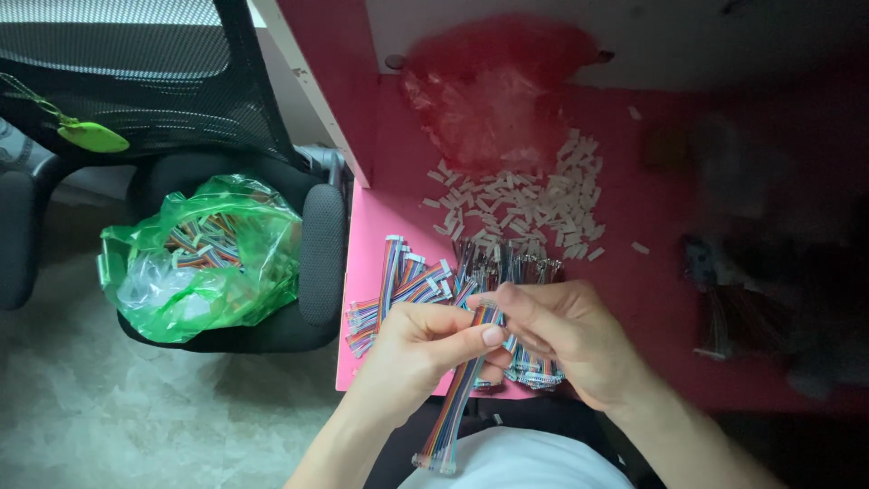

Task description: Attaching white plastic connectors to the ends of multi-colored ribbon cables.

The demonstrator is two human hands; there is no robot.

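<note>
Mid-step: fitting a plug onto a ribbon cable (457,394). Left hand (412,349) pinching cable near top end, right hand (561,340) pinching at tip, over pink table (652,299) edge. Next likely needs a white plug from pile (534,195), lined up square.

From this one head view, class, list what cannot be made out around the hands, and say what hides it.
1. Upper end of the rainbow ribbon cable: covered by the left hand and right hand.
2. Dark things at the table's right side: blurred, in shadow.
3. Contents of the red bag: crumpled film hides them.
4. Single white connector housings: too small for detail.
</note>
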